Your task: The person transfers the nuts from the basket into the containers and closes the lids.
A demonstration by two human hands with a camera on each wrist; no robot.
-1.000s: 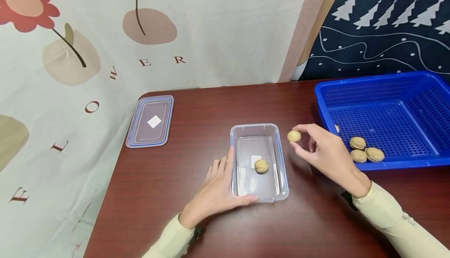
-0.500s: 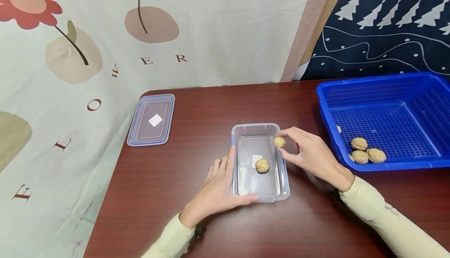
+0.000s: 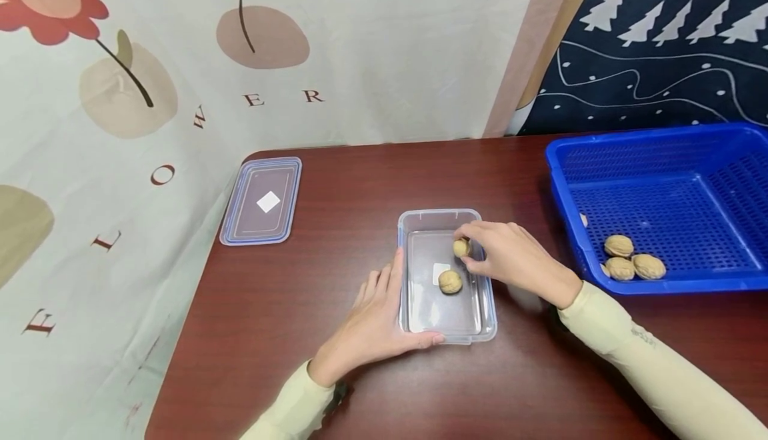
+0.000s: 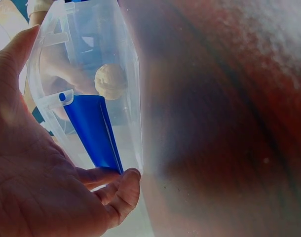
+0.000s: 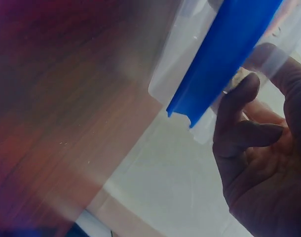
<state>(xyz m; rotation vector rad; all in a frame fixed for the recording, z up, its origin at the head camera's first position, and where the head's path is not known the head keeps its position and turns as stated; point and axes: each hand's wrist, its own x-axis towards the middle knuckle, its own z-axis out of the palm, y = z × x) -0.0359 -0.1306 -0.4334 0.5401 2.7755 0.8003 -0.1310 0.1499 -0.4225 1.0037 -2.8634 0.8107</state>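
A clear plastic food container [image 3: 440,213] with blue along its sides stands on the table. My left hand [image 3: 372,320] holds its near left corner, fingers along the left wall and thumb at the near end. In the left wrist view some of those fingers [image 4: 127,190] curl against the wall. One walnut [image 3: 450,282] lies on the container's floor, beside a white label. Over the container's right side, my right hand [image 3: 516,257] pinches a second walnut [image 3: 461,248] between thumb and fingers. The right wrist view shows only a sliver of that walnut behind the fingers.
A blue perforated basket [image 3: 690,287] stands at the right with several walnuts [image 3: 649,267] in its near left corner. The container's lid [image 3: 249,217] lies flat at the table's far left. Printed cloth [image 3: 384,53] hangs behind the table.
My right hand has carried the pinched walnut leftward, from beside the container to over its inside. The left hand has stayed on the container, and the other walnut has not moved.
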